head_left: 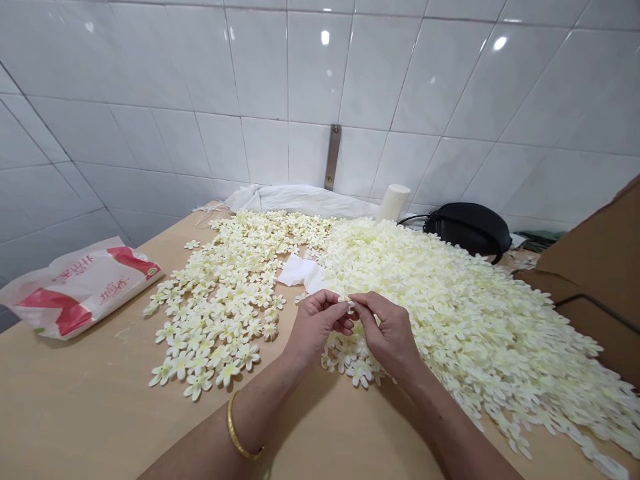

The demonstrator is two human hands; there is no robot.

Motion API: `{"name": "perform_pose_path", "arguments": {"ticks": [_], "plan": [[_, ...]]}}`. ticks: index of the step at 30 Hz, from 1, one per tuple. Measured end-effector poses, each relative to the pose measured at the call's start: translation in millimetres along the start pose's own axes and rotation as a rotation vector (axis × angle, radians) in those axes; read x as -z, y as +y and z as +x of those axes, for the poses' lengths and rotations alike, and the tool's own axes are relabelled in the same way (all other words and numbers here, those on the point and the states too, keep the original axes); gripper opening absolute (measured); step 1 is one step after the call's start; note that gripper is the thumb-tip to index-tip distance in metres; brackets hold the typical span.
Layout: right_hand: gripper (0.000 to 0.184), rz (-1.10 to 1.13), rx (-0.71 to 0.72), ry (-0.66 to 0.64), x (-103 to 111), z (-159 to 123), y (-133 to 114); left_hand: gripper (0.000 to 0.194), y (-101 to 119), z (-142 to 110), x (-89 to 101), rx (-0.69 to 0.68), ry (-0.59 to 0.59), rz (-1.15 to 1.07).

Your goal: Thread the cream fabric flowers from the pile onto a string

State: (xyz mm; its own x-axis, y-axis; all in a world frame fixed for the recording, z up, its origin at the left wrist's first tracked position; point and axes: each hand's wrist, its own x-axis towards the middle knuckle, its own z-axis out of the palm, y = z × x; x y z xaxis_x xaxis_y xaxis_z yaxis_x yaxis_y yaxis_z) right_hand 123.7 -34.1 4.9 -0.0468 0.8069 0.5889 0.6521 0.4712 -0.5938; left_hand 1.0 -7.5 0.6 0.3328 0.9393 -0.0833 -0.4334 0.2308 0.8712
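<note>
My left hand (316, 321) and my right hand (385, 331) meet over the wooden table (90, 407), fingertips pinched together on a small cream fabric flower (348, 303). A gold bangle (237, 432) circles my left wrist. A large heap of cream flowers (450, 300) lies under and to the right of my hands. To the left, single flowers (220, 313) are spread flat in a loose layer.
A red and white plastic bag (80, 287) lies at the table's left edge. At the back stand a white cloth sack (300, 198), a white cylinder (393, 202) and a black case (467, 228). A cardboard box (600, 267) rises at right. White tiled wall behind.
</note>
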Motion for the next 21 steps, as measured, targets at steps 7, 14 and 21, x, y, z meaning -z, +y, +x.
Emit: {"name": "perform_pose_path", "arguments": {"ticks": [7,14,21], "plan": [[0.013,0.036,-0.105,0.081,4.1,0.7,-1.1,0.018,0.2,1.5,1.1,-0.008,0.056,-0.019],[0.014,0.014,0.012,-0.011,4.6,0.3,-5.3,0.016,3.8,-1.4,-2.3,-0.097,0.132,0.105],[0.016,-0.005,0.054,-0.051,2.4,0.0,-4.7,0.012,3.8,-2.9,-3.1,-0.159,0.124,0.227]]}}
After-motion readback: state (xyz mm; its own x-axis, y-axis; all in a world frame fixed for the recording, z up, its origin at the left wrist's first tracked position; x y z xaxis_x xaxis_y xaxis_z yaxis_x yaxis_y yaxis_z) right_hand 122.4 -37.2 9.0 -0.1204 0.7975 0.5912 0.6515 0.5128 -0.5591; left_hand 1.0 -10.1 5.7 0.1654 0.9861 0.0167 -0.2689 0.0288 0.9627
